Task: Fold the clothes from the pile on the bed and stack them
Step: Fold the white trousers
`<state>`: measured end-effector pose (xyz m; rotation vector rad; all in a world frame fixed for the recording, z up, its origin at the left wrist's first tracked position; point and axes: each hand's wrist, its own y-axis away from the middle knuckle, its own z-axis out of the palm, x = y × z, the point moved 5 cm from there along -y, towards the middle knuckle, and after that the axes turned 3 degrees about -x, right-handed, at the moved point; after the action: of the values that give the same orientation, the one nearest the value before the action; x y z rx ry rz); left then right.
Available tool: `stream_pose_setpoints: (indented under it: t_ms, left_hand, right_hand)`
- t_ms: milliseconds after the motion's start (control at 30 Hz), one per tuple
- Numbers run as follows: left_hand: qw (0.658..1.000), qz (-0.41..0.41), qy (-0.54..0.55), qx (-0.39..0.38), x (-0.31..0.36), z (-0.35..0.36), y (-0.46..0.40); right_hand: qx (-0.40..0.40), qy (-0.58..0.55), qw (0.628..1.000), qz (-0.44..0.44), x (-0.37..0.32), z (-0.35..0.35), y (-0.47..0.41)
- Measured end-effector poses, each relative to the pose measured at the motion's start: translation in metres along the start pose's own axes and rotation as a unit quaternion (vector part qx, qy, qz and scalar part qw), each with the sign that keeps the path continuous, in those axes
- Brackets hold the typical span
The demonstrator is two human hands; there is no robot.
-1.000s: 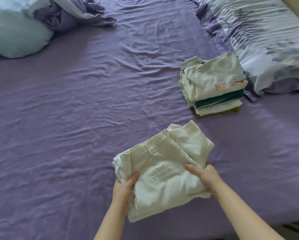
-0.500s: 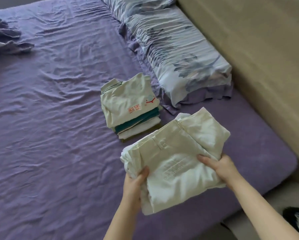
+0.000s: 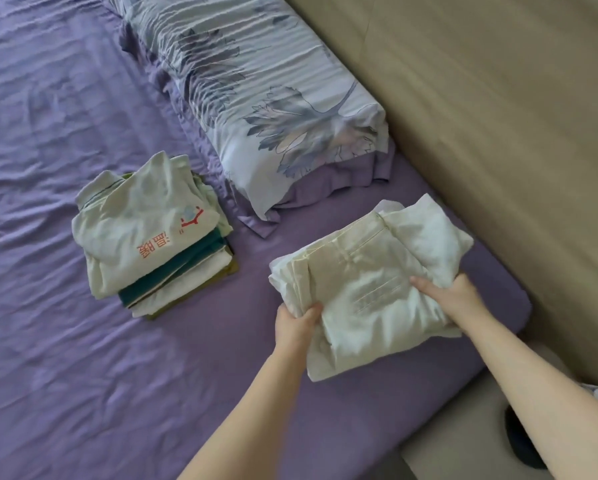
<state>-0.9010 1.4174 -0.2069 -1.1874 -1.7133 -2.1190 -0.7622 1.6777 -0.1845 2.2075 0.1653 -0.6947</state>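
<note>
I hold a folded pair of cream trousers (image 3: 366, 282) near the bed's right edge, right of the stack. My left hand (image 3: 295, 322) grips its near-left corner with the thumb on top. My right hand (image 3: 453, 297) holds its right side, fingers over the top. The stack of folded clothes (image 3: 152, 244) lies on the purple sheet (image 3: 65, 341), topped by a pale shirt with red print over teal, white and olive layers. The unfolded pile is out of view.
A floral pillow (image 3: 273, 98) lies behind the trousers, along the beige headboard (image 3: 498, 116). The bed's corner ends at lower right, with floor and a dark object (image 3: 522, 441) below.
My view has swung right and the trousers have moved right, past the stack toward the bed's edge. Both hands keep the same hold.
</note>
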Motion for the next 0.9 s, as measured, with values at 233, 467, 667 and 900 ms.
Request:
stream_pose_setpoints:
  t_ms: [233,467,667,900]
  left_hand:
    - [0.996,-0.078,-0.033,-0.001,-0.007,-0.005,-0.009]
    - [0.984,-0.136,-0.11,-0.025,0.009,-0.031,0.003]
    - [0.987,-0.137,-0.08,0.012,0.022,-0.106,0.008]
    - [0.941,-0.109,0.112,0.301,0.024,-0.255,0.007]
  right_hand:
    - [0.134,0.097,0.986,-0.016,-0.015,0.014,0.011]
    - [0.18,0.346,0.921,-0.016,-0.058,0.028,0.055]
    - [0.112,0.298,0.916,-0.244,-0.148,0.116,0.091]
    - [-0.095,0.125,0.939,-0.307,-0.236,0.255,0.1]
